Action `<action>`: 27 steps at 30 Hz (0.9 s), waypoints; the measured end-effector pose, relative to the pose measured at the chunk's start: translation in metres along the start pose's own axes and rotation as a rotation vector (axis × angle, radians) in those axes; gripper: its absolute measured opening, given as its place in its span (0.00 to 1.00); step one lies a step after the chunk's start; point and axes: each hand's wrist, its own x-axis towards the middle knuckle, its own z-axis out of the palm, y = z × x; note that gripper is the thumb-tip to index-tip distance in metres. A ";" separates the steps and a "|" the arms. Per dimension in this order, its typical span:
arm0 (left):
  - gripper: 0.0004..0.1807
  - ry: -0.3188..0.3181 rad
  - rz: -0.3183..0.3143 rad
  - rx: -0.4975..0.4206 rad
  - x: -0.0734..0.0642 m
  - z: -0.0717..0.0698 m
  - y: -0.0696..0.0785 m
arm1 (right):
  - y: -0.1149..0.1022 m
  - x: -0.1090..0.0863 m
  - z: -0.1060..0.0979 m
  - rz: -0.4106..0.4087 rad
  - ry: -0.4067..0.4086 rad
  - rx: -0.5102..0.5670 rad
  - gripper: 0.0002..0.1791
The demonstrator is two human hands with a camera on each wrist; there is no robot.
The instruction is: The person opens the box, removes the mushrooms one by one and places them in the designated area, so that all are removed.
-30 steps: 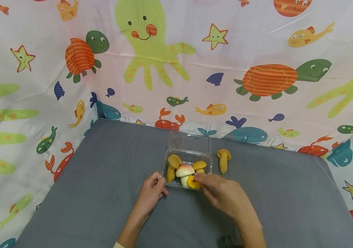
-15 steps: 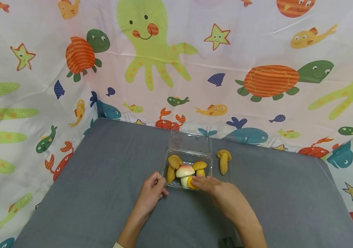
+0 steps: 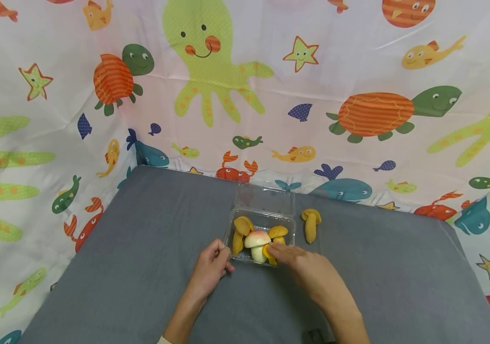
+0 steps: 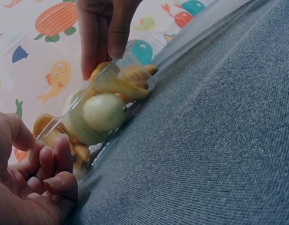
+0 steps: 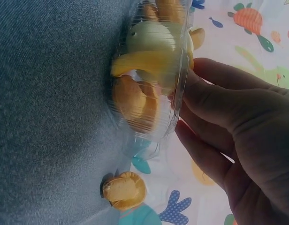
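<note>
A clear plastic clamshell box (image 3: 229, 228) stands on the grey cloth with its lid (image 3: 266, 198) folded back. My left hand (image 3: 211, 263) pinches the near left rim between thumb and curled fingers. Inside lie a brown mushroom (image 3: 239, 236) at the left, a white mushroom with a reddish cap (image 3: 257, 241) in the middle and another brown mushroom (image 3: 278, 232) at the right. My right hand (image 3: 311, 272) reaches over the near right corner, thumb and fingertips on a yellow mushroom (image 3: 270, 257); fingers partly hide it. In the right wrist view this yellow mushroom (image 5: 135, 63) shows through the wall.
A loose brown mushroom (image 3: 311, 225) lies on the cloth right of the box. Grey cloth (image 3: 163, 215) covers the table, and a curtain (image 3: 245, 95) printed with sea animals rises behind and at both sides. A small dark object (image 3: 315, 336) sits by the right forearm.
The yellow mushroom has turned under my right fingers, its cap now against the white one and its lower end toward the near rim. My left hand stays on the box.
</note>
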 end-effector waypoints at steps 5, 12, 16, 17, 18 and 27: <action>0.10 0.001 0.004 0.005 0.000 -0.001 0.000 | 0.001 0.002 0.004 0.004 0.035 -0.020 0.27; 0.10 -0.005 0.008 0.007 0.001 -0.001 -0.002 | 0.003 0.003 0.007 0.009 0.057 0.007 0.25; 0.10 -0.009 0.011 0.018 0.001 -0.001 -0.001 | 0.004 0.002 0.010 0.005 0.089 0.015 0.25; 0.10 -0.007 0.011 0.020 0.001 -0.001 -0.001 | 0.004 0.003 0.010 0.002 0.102 0.016 0.25; 0.11 -0.008 0.009 0.022 0.001 -0.001 0.000 | 0.004 0.003 0.012 -0.002 0.115 0.016 0.24; 0.10 -0.001 0.002 0.025 0.001 0.000 0.000 | 0.005 0.004 0.018 0.021 0.199 0.041 0.17</action>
